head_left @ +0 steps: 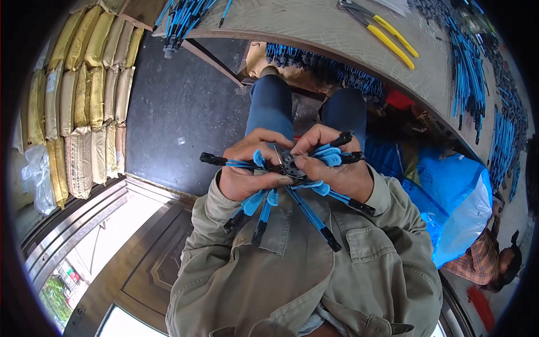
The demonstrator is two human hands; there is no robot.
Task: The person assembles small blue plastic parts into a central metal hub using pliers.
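In front of my chest is a round black hub (pixel 291 166) with several blue rods (pixel 312 213) spreading out from it. The rods end in black tips, and blue leaf-shaped pieces sit along some of them. My left hand (pixel 240 181) is closed round the hub's left side, thumb and fingers against it. On the opposite side my right hand (pixel 343 178) pinches at the hub's edge, with rods passing under and beside its fingers. Thin wire-like ends show near the fingertips of both hands; what they belong to is hidden.
A worktable (pixel 292 19) curves across the front, bearing yellow-handled pliers (pixel 393 40) and bundles of blue rods (pixel 467 70). More dark-and-blue parts lie beneath it. Stacked sacks (pixel 84 95) stand left. To the right are a blue plastic sheet (pixel 449 185) and a person in a checked shirt (pixel 477 255).
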